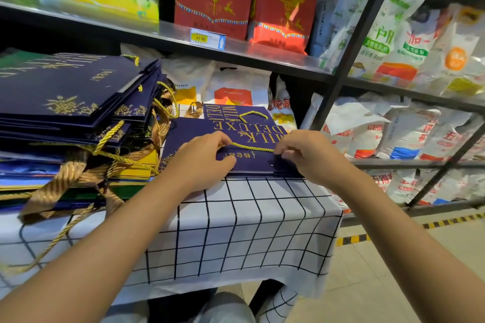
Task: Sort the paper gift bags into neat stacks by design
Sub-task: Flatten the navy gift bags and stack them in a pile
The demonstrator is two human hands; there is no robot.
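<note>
From the camera on my head, my left hand lies on the near edge of the flat navy paper gift bag with gold "MILK DELUXE" lettering, its fingers curled down and pinching one end of the bag's twisted gold cord handle. My right hand pinches the other end of that cord, so the cord runs taut between my two hands across the top of the bag. This bag rests on a small stack of the same design, directly under both hands, on the counter draped in a white cloth with a black grid. Well to the left of my left hand sits the tall, untidy heap of navy, green and yellow paper bags with gold ribbons and cords, clearly not sorted yet. Beyond my hands, black metal shelves hold sacks of rice. I judge the bag light and fairly stiff when flat, with a smooth face that could slide off the stack, so I would press on its folded edges and tuck the limp cord flat rather than lift by it.
</note>
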